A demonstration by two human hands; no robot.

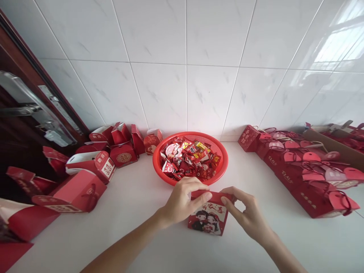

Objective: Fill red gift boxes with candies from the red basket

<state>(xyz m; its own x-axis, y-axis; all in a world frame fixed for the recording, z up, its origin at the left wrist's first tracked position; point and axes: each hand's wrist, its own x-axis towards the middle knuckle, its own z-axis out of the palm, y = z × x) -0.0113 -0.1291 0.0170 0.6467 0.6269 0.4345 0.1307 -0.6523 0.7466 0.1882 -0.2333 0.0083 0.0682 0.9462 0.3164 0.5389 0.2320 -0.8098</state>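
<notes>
A small red box (pixel 207 220) with a cartoon bride and groom on its front stands on the white surface in the lower middle. At its top left edge, my left hand (pixel 184 199) pinches the red card between thumb and fingers. The top right edge is gripped by my right hand (pixel 247 212), thumb in front and fingers behind. Just behind the box, a round red plastic basket (pixel 223 168) holds a heap of wrapped candies (pixel 192 157). The inside of the box is hidden.
Several red boxes (pixel 123 154) stand at the left, some with open tops. Rows of red boxes with cord ties (pixel 313 193) line the right, beside a cardboard carton (pixel 327 142). A tiled wall (pixel 210 94) rises behind; a dark door (pixel 17 125) is at far left.
</notes>
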